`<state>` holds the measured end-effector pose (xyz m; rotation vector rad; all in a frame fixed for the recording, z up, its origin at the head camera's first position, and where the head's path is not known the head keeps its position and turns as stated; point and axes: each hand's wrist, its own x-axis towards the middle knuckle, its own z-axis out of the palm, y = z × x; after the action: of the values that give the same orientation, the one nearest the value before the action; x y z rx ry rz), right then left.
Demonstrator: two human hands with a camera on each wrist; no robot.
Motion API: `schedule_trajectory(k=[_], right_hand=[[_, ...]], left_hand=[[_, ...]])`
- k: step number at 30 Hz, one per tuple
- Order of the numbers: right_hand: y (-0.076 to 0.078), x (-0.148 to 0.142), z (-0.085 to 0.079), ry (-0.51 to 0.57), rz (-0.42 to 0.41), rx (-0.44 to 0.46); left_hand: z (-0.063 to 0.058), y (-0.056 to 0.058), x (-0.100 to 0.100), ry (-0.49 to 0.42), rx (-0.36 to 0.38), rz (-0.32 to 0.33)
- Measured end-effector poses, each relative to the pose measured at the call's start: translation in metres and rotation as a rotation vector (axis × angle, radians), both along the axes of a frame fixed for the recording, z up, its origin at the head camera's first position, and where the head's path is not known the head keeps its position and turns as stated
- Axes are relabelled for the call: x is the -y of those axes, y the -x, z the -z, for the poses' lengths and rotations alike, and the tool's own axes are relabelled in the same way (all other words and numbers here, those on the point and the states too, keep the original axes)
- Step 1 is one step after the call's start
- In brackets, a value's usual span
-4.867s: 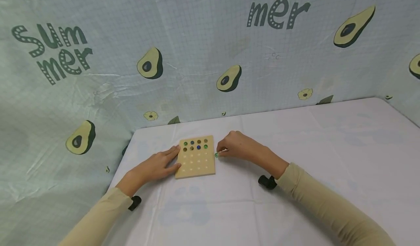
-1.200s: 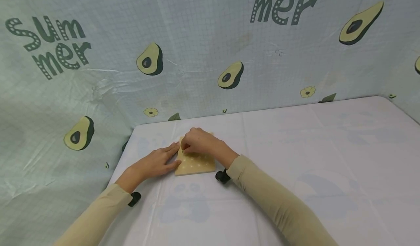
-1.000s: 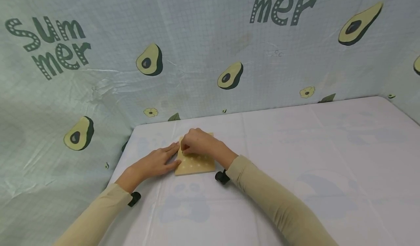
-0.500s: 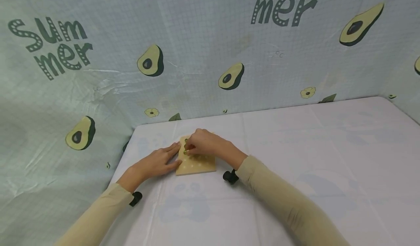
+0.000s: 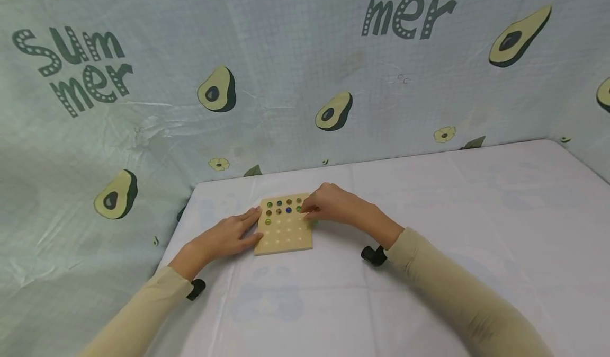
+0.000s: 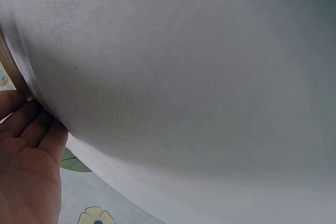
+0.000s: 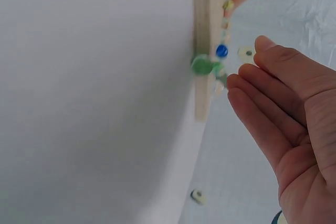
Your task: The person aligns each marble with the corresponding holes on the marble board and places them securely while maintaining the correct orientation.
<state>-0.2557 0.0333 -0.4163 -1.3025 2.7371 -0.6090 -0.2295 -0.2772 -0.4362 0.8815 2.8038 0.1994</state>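
A square wooden board [image 5: 288, 235] with rows of round hollows lies on the table. Glass marbles fill its two far rows, among them a blue marble [image 5: 288, 210]; a yellow-green marble [image 5: 268, 221] sits at the left of the third row. My left hand [image 5: 229, 237] rests with extended fingers against the board's left edge. Over the right edge hovers my right hand [image 5: 333, 204], thumb and fingers apart with nothing between them in the right wrist view. A loose green marble [image 7: 202, 65] lies on the table beside the board's edge, mostly behind my hand in the head view.
A white cloth [image 5: 429, 214] covers the table. Behind it hangs a curtain [image 5: 276, 44] printed with avocados and lettering. Black wrist cameras [image 5: 374, 256] sit under both forearms, close to the tabletop.
My right hand let go of a marble in the third row's left hollow and moved right to the board's right edge, uncovering the rows. My left hand stayed in place.
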Motion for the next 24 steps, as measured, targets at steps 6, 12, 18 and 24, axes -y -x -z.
schedule_trajectory(k=[6,12,18,24], right_hand=[[0.001,-0.026,0.008,-0.040,0.041,0.014],[0.003,-0.027,0.009,-0.093,0.001,0.040],[0.003,-0.018,0.008,-0.162,-0.029,0.014],[0.000,-0.012,0.008,-0.194,-0.021,-0.052]], left_hand=[[0.001,-0.001,0.000,-0.012,-0.015,0.001],[0.002,-0.001,0.000,-0.008,-0.004,-0.005],[0.001,-0.001,-0.001,0.000,0.004,-0.011],[0.000,-0.001,-0.001,0.003,0.005,-0.015]])
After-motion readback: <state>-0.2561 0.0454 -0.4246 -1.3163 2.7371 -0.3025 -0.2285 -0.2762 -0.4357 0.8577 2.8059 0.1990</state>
